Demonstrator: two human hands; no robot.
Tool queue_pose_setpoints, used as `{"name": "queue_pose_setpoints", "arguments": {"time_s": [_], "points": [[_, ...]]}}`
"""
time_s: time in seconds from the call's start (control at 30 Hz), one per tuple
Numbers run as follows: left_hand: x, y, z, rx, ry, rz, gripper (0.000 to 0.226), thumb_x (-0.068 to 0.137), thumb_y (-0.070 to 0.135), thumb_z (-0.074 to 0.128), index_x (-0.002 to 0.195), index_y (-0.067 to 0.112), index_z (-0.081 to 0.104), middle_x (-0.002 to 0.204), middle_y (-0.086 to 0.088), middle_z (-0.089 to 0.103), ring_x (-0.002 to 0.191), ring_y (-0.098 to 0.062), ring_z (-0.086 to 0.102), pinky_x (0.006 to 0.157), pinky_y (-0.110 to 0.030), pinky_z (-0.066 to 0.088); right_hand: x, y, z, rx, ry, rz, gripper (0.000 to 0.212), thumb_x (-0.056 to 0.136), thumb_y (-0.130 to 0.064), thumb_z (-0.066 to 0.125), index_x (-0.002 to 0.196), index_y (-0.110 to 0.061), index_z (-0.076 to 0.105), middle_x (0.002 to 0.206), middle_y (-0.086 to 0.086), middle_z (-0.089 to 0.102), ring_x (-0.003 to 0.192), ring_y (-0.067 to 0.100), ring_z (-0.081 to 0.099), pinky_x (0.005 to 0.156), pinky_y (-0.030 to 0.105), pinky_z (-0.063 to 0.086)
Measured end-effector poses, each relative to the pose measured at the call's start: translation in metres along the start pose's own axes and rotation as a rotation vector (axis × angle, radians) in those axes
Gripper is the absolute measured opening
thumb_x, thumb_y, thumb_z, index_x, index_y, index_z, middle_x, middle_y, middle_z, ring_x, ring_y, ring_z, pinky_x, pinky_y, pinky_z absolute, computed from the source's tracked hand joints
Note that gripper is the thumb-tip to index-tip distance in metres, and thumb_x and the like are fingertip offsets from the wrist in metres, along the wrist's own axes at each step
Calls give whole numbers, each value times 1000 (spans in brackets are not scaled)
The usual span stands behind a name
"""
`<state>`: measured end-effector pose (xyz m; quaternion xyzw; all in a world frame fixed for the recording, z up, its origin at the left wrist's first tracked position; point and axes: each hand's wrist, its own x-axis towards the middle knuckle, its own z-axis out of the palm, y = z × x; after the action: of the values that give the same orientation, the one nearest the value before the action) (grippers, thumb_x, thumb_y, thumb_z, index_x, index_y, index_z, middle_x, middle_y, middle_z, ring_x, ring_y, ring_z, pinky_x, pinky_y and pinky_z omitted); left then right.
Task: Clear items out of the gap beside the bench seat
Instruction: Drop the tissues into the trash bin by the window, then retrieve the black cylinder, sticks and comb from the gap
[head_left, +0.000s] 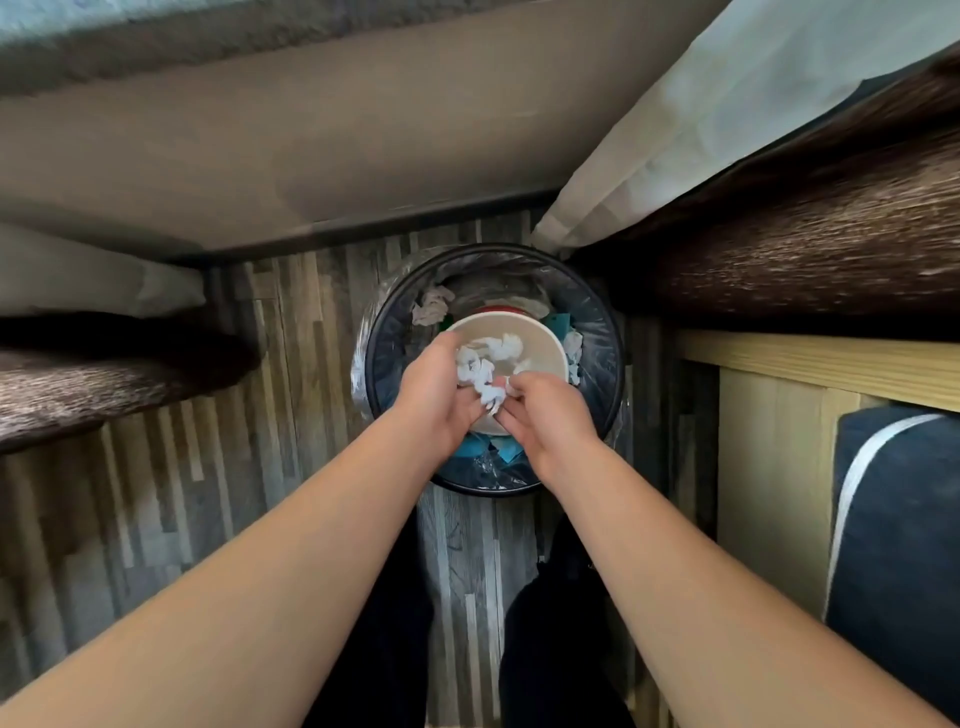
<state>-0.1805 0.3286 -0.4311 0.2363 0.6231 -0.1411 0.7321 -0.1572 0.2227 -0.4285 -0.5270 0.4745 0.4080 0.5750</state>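
Observation:
A round black bin (609, 332) lined with clear plastic stands on the floor below me. A white paper bowl (540, 338) lies on top of the rubbish inside it. Crumpled white tissue (480, 371) sits in the bowl and bunches between my hands. My left hand (436, 395) grips the bowl's near left rim and the tissue. My right hand (550, 415) pinches the tissue at the bowl's near edge. More tissue (431, 306) and blue scraps (506, 449) lie in the bin.
A wooden bench frame (810, 364) with a dark blue cushion (893, 545) stands at the right. A brown furry throw (805, 249) and a pale curtain (701, 119) hang above it. Another furry seat (93, 384) is at the left. Grey plank floor (208, 467) lies around the bin.

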Motion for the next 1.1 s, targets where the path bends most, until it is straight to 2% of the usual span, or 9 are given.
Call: {"name": "queue_pose_setpoints", "arguments": {"time_s": [0.13,0.23,0.3,0.4,0.53,0.63,0.7,0.87,1.1], "points": [[-8,1,5,-10,9,-48,23,98,27,56,109,9,64,93,-18,78,74,-30,78,57,-34,62,5,-3,-3,-81,22,-10,30,94,-3,51,121,-8,63,116,15,72,103,24,72,85,32,61],[-8,-4,8,-20,33,-85,41,100,34,55,134,11,53,129,-23,59,105,-36,70,70,-39,63,3,-7,-6,-133,59,-24,53,94,-11,55,146,-19,45,112,5,65,104,21,67,95,35,57],[-11,-7,9,-5,62,-91,55,100,37,55,148,15,41,140,-23,44,121,-43,59,75,-42,60,-2,-9,-9,-142,74,-30,60,95,-12,56,151,-21,38,100,-2,59,100,17,63,96,36,56],[-28,-9,9,17,55,-94,49,99,36,57,142,15,47,133,-23,43,116,-47,59,83,-47,59,-25,-11,-13,-146,41,-17,47,95,-11,56,142,-13,48,101,3,61,91,13,64,84,30,58],[-74,-3,15,143,-7,-56,23,96,19,57,114,6,63,113,-28,65,90,-36,75,72,-37,62,-74,-24,-26,-119,22,-19,12,95,-8,54,98,-5,65,94,11,69,81,15,68,68,25,58],[-134,2,22,141,-91,-60,21,93,14,59,108,1,67,80,-23,76,69,-27,77,61,-30,62,-130,-42,-42,-93,16,-49,11,92,-10,55,92,-7,65,85,10,69,76,18,68,69,27,57],[-174,1,26,223,-105,-46,19,92,14,60,103,1,69,67,-15,74,61,-24,74,59,-30,60,-170,-53,-53,-73,31,-60,13,92,-15,56,84,-10,64,73,5,69,64,15,67,61,25,56],[-333,23,68,482,-180,57,16,94,14,55,98,4,67,61,-7,64,56,-21,58,58,-28,48,-328,-101,-81,12,49,-169,23,95,-15,55,72,-13,60,51,-3,64,49,10,60,51,21,49],[-569,35,124,737,-381,146,12,89,9,55,96,6,65,57,-7,58,52,-18,49,46,-21,42,-559,-115,-134,229,1,-348,18,96,-13,60,78,-16,57,60,-2,60,51,10,58,52,22,46]]}}
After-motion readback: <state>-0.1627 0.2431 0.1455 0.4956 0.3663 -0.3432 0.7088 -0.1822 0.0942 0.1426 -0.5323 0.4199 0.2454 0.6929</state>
